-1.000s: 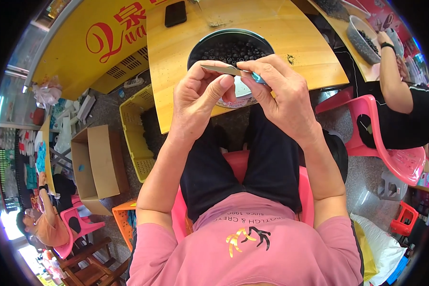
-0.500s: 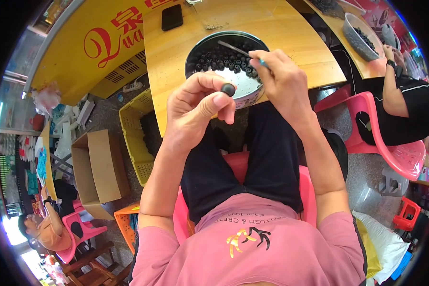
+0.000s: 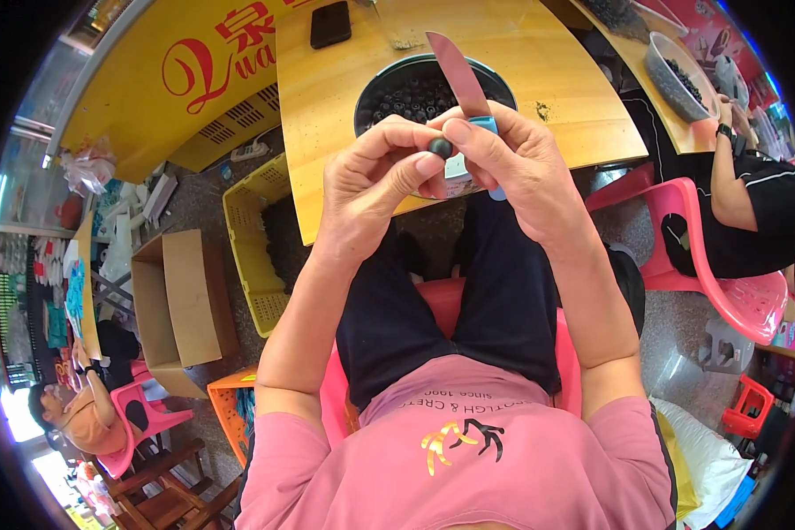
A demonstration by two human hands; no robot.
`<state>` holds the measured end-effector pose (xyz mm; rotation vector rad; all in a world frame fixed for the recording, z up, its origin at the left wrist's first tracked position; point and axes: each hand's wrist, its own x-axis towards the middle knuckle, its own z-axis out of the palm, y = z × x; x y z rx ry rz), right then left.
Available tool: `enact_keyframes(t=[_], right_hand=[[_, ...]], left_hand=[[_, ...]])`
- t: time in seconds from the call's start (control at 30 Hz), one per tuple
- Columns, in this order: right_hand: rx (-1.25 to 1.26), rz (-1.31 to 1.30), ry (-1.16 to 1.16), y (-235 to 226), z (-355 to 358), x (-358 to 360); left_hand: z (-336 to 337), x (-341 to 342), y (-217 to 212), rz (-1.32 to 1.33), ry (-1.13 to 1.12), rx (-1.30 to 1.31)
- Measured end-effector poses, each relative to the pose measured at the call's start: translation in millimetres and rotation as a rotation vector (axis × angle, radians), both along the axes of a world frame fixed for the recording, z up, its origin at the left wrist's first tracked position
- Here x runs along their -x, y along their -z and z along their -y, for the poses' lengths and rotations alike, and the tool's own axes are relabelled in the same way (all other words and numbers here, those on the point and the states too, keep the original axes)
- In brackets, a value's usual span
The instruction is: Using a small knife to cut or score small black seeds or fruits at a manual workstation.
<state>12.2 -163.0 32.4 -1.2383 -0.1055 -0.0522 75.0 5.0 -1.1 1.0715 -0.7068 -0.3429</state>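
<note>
dark and round, a small shell-like piece point(image 3: 440, 147) sits pinched between the fingertips of the left hand point(image 3: 375, 181) and the thumb of the right hand point(image 3: 512, 163), held up over the person's lap just in front of the wooden table point(image 3: 344, 115). the right hand is also closed around a knife with a blue handle point(image 3: 488, 128), its blade point(image 3: 455, 66) pointing up and away, tilted left. behind the hands, a dark round basin point(image 3: 415, 84) full of small dark pieces stands on the table, with a black phone point(image 3: 330, 24) farther back. a yellow crate point(image 3: 252, 238) sits on the floor at the left.
</note>
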Motion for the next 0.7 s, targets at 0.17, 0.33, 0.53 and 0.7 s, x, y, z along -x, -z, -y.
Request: enact_keyframes(t=[0.17, 0.33, 0.53, 0.7], right_hand=[[0.205, 0.050, 0.195, 8, 7, -3], [0.213, 0.057, 0.382, 13, 44, 0], [0.308, 0.100, 0.489, 13, 53, -1], [0.369, 0.142, 0.465, 16, 52, 1]], left_hand=[[-26, -3, -3, 0.009, -0.122, -0.040], [-111, -22, 22, 0.070, -0.486, -0.368], [-162, -22, 28, 0.420, -0.561, -1.208], [-87, -33, -18, 0.570, -0.397, -0.850]])
